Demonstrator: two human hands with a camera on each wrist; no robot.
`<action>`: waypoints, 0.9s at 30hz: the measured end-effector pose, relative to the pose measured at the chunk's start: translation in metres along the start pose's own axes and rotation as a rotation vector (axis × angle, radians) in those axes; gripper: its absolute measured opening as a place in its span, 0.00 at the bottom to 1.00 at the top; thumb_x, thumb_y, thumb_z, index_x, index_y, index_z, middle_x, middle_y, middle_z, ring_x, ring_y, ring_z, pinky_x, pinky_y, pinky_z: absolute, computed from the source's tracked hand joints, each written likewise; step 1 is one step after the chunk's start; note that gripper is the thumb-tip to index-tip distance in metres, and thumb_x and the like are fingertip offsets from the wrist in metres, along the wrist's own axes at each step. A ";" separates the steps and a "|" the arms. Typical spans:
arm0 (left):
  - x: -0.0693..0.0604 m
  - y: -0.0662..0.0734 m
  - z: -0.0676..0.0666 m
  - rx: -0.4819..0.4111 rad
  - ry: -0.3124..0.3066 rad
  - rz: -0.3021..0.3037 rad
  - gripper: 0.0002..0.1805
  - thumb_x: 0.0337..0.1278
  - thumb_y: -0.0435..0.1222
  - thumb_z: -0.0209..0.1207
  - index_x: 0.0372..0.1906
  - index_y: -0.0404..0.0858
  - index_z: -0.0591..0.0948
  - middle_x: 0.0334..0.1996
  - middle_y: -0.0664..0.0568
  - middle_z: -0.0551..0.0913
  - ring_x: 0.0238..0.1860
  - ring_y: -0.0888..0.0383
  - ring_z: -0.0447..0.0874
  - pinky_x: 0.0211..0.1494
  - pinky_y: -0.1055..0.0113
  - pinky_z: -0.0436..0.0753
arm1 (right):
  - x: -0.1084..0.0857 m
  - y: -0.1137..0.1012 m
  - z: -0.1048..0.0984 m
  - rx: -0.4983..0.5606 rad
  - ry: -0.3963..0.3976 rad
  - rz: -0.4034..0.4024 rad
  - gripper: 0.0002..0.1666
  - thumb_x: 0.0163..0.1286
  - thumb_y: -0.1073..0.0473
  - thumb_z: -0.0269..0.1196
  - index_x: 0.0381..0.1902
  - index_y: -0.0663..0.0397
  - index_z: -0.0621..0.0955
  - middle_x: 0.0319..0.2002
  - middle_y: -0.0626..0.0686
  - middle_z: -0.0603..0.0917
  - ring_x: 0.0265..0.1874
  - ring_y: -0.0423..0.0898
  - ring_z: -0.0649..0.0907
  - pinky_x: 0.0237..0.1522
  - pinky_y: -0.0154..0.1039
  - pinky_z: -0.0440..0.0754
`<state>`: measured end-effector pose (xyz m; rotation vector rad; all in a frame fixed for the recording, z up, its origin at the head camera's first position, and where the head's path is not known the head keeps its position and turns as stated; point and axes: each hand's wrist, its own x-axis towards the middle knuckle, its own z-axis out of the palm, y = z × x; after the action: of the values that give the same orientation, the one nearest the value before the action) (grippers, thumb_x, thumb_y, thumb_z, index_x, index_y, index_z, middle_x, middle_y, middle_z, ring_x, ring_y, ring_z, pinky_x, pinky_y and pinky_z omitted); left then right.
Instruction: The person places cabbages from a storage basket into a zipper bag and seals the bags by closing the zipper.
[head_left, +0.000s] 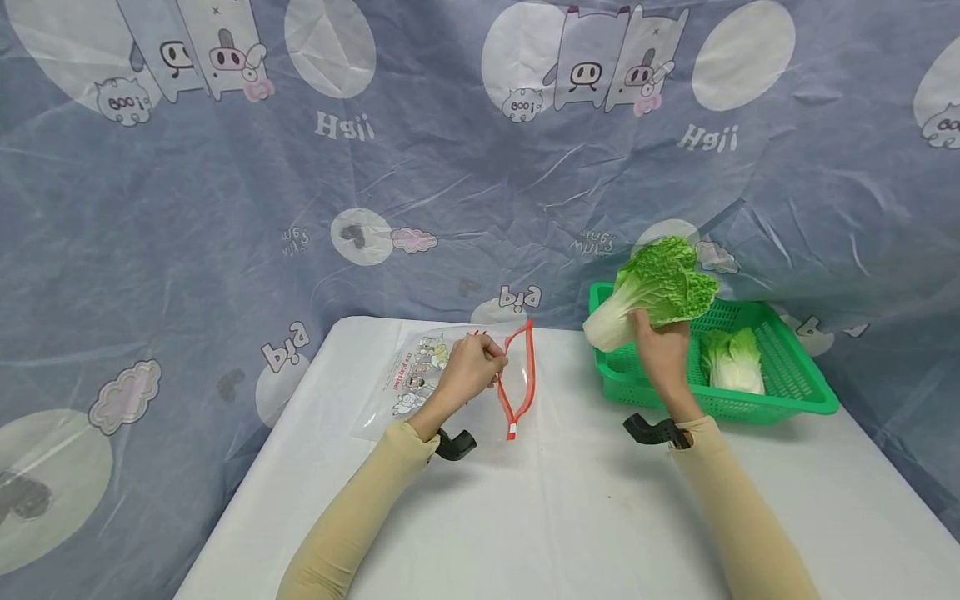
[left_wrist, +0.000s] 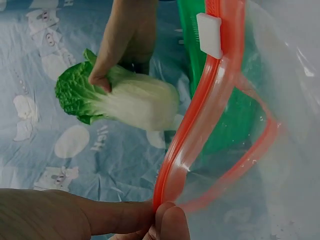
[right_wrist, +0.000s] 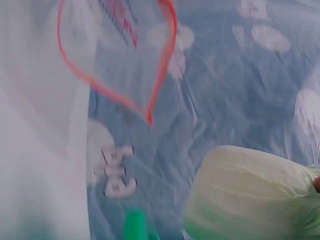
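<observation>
Your left hand (head_left: 472,367) has its thumb and fingertips closed in a pinch on one red rim (head_left: 532,367) of the clear bag (head_left: 427,379); your right hand (head_left: 663,346) is wrapped round the cabbage (head_left: 651,287), thumb across it where the white base meets the leaves. Bag mouth parted and facing right, its two edges meeting at the white slider (left_wrist: 210,36). Judgement on the step: with only one edge pinched, the far edge could fold back inward, so draw your pinched edge away from it and let the gap widen before the base comes near. Grip firmly at the base, lightly over the leaves, which look easy to tear or crumple. Aim the base at the middle of the gap, clear of the slider. Position: cabbage raised above the left part of the green basket (head_left: 727,406), tilted, base pointing left toward the bag, leaves up and right. It lies right of your left hand, well apart from bag and rim. A second cabbage (head_left: 735,367) sits in the basket, right of your right hand; bag and basket both rest on the white surface (head_left: 570,508).
</observation>
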<state>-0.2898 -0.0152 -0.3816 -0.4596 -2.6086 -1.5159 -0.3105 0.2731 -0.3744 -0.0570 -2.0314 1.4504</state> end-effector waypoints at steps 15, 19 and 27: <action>0.002 0.002 -0.001 0.065 0.062 0.011 0.05 0.59 0.31 0.60 0.30 0.35 0.82 0.23 0.48 0.83 0.16 0.61 0.79 0.19 0.70 0.78 | -0.076 -0.005 0.062 0.077 -0.336 0.107 0.30 0.69 0.55 0.60 0.64 0.58 0.64 0.58 0.59 0.72 0.62 0.52 0.72 0.65 0.50 0.68; 0.002 0.002 0.000 0.075 0.080 0.016 0.04 0.58 0.30 0.59 0.29 0.35 0.82 0.22 0.49 0.82 0.18 0.62 0.77 0.21 0.71 0.76 | -0.085 0.003 0.069 0.073 -0.400 0.155 0.35 0.69 0.52 0.61 0.68 0.55 0.60 0.62 0.57 0.70 0.65 0.52 0.69 0.68 0.52 0.65; 0.002 0.005 0.003 0.123 0.123 0.011 0.03 0.58 0.31 0.61 0.30 0.36 0.81 0.24 0.50 0.81 0.24 0.60 0.75 0.27 0.70 0.73 | -0.092 0.021 0.073 0.315 -0.761 0.233 0.37 0.73 0.51 0.56 0.73 0.53 0.55 0.70 0.55 0.64 0.71 0.49 0.63 0.71 0.44 0.62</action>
<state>-0.2902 -0.0101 -0.3782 -0.3570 -2.5803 -1.3252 -0.2811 0.1846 -0.4497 0.4712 -2.3865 2.1594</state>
